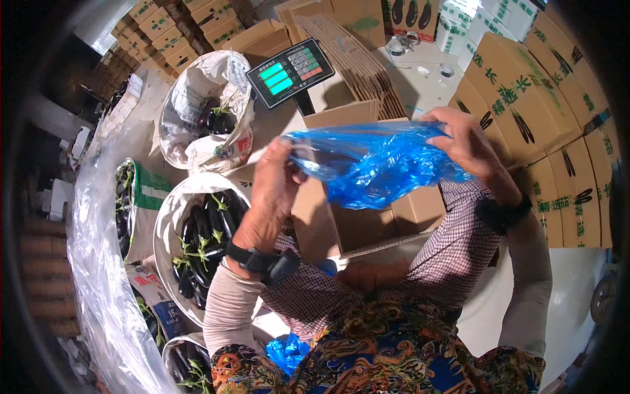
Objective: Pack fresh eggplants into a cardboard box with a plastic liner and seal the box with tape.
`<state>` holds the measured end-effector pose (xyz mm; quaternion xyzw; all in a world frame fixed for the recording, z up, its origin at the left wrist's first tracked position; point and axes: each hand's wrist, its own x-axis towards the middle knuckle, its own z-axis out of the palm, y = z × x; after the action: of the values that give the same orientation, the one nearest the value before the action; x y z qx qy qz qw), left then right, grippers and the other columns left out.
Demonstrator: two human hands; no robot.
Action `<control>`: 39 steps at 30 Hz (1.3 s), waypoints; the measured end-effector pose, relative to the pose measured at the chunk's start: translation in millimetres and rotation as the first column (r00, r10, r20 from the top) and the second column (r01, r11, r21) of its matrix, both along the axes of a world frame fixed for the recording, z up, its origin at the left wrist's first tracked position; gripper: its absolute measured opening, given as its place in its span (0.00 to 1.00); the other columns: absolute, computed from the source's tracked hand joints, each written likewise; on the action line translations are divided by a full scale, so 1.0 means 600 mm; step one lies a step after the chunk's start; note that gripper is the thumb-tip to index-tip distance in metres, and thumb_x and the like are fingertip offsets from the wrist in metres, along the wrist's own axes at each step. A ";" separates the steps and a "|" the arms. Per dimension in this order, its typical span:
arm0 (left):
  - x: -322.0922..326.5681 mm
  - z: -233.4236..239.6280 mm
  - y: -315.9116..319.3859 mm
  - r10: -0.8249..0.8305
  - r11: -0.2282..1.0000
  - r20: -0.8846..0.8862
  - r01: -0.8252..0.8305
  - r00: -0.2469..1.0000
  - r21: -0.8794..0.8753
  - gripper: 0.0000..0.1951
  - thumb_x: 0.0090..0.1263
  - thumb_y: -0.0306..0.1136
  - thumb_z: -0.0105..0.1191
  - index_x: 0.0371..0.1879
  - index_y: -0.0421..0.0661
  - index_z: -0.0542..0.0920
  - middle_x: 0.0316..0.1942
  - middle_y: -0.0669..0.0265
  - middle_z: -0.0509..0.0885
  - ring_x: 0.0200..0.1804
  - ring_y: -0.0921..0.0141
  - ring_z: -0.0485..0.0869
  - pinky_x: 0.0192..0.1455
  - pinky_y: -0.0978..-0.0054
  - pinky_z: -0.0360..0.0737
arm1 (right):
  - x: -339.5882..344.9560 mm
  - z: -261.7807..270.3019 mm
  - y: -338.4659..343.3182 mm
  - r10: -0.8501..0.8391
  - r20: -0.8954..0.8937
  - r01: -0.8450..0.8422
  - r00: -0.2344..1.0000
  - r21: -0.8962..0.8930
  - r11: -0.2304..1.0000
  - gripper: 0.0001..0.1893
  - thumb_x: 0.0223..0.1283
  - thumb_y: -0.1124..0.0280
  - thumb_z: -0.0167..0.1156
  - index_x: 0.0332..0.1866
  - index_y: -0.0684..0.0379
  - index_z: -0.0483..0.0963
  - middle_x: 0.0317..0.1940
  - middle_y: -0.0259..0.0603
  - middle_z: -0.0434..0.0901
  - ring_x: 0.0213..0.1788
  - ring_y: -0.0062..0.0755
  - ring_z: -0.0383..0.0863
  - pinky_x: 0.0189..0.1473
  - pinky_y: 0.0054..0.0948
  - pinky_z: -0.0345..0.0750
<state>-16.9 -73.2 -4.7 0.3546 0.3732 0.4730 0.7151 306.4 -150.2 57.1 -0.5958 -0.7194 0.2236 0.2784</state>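
A thin blue plastic bag is stretched between my two hands, crumpled in its lower part. My left hand pinches its left edge, and my right hand grips the other end at upper right. Beneath the bag stands an open cardboard box with its flaps spread, its inside partly hidden by the plastic. Left of my left forearm is a white sack with its rim rolled open, holding several dark eggplants.
A lit digital scale display rises beyond the box, beside flattened cartons. Another white sack holds a few eggplants. Printed cartons are stacked at right. Clear plastic sheeting runs along the left. More blue plastic lies near my lap.
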 end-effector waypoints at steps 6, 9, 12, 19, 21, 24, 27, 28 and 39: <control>-0.063 -0.095 0.144 0.286 0.958 0.040 -0.287 0.957 0.019 0.13 0.80 0.35 0.38 0.43 0.40 0.76 0.35 0.61 0.81 0.38 0.67 0.80 0.41 0.66 0.80 | -0.001 -0.008 -0.109 0.047 0.203 -0.144 0.978 0.499 0.854 0.12 0.49 0.82 0.61 0.41 0.62 0.75 0.39 0.45 0.80 0.41 0.44 0.83 0.40 0.35 0.80; -0.116 -0.151 0.175 0.250 0.966 -0.020 -0.251 0.968 -0.059 0.11 0.78 0.32 0.39 0.41 0.42 0.75 0.35 0.65 0.80 0.33 0.70 0.79 0.36 0.69 0.80 | -0.014 -0.019 -0.176 0.193 0.195 -0.231 0.962 0.196 0.953 0.09 0.47 0.82 0.60 0.36 0.60 0.75 0.32 0.41 0.79 0.36 0.42 0.82 0.32 0.34 0.78; -0.150 -0.166 0.204 0.388 0.917 0.016 -0.384 0.921 -0.111 0.10 0.77 0.31 0.39 0.42 0.41 0.75 0.35 0.63 0.81 0.32 0.70 0.79 0.35 0.71 0.79 | 0.011 -0.046 -0.243 0.189 0.283 -0.163 0.940 -0.112 0.980 0.09 0.44 0.81 0.61 0.33 0.58 0.76 0.28 0.41 0.77 0.32 0.42 0.80 0.31 0.36 0.76; -0.152 -0.146 0.199 0.290 0.956 -0.395 -0.285 0.872 0.072 0.09 0.75 0.32 0.43 0.39 0.42 0.77 0.29 0.65 0.80 0.28 0.72 0.79 0.33 0.73 0.78 | 0.036 -0.072 -0.351 0.385 0.306 -0.185 0.871 -0.523 0.832 0.14 0.43 0.72 0.68 0.39 0.55 0.78 0.31 0.42 0.79 0.35 0.46 0.80 0.37 0.41 0.75; -0.125 -0.097 0.174 0.222 0.975 -0.437 -0.193 0.872 0.110 0.09 0.75 0.32 0.46 0.41 0.43 0.79 0.29 0.68 0.81 0.28 0.75 0.79 0.32 0.77 0.77 | 0.015 -0.044 -0.344 0.244 0.348 -0.051 0.905 -0.481 0.875 0.15 0.44 0.72 0.69 0.41 0.57 0.78 0.32 0.42 0.80 0.36 0.44 0.81 0.40 0.42 0.77; -0.072 -0.057 0.125 0.114 0.990 -0.171 -0.098 0.979 0.100 0.07 0.75 0.32 0.48 0.40 0.44 0.78 0.27 0.70 0.80 0.26 0.77 0.78 0.28 0.77 0.76 | -0.022 0.004 -0.302 0.185 0.448 -0.083 0.875 -0.239 0.968 0.15 0.46 0.73 0.69 0.42 0.58 0.79 0.33 0.41 0.82 0.36 0.42 0.82 0.41 0.40 0.78; -0.081 -0.059 0.116 0.030 0.991 -0.109 -0.015 0.994 0.135 0.07 0.75 0.34 0.49 0.40 0.46 0.78 0.29 0.72 0.79 0.28 0.79 0.78 0.28 0.79 0.76 | -0.058 0.047 -0.239 0.200 0.309 -0.148 0.930 -0.185 0.972 0.15 0.48 0.73 0.69 0.44 0.58 0.79 0.35 0.41 0.83 0.36 0.39 0.83 0.40 0.37 0.80; -0.088 -0.054 0.109 -0.063 0.978 -0.097 0.081 0.993 0.192 0.07 0.76 0.35 0.49 0.40 0.47 0.77 0.31 0.72 0.79 0.30 0.79 0.78 0.30 0.80 0.76 | -0.060 0.042 -0.216 0.204 0.306 -0.154 0.930 -0.180 0.972 0.15 0.48 0.73 0.69 0.44 0.58 0.79 0.35 0.41 0.83 0.36 0.39 0.83 0.40 0.37 0.80; -0.070 -0.019 0.080 -0.024 0.981 0.173 -0.010 0.985 0.195 0.10 0.77 0.39 0.48 0.48 0.49 0.76 0.40 0.71 0.83 0.44 0.72 0.82 0.51 0.67 0.80 | -0.165 -0.111 -0.013 0.217 0.350 -0.158 0.911 -0.191 0.969 0.16 0.57 0.61 0.64 0.39 0.65 0.74 0.36 0.55 0.80 0.39 0.56 0.81 0.41 0.44 0.78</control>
<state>-58.8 -25.0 -16.0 0.3815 0.2598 0.5339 0.7085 207.5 -158.0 -9.5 -0.5754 -0.7926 0.1900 0.0677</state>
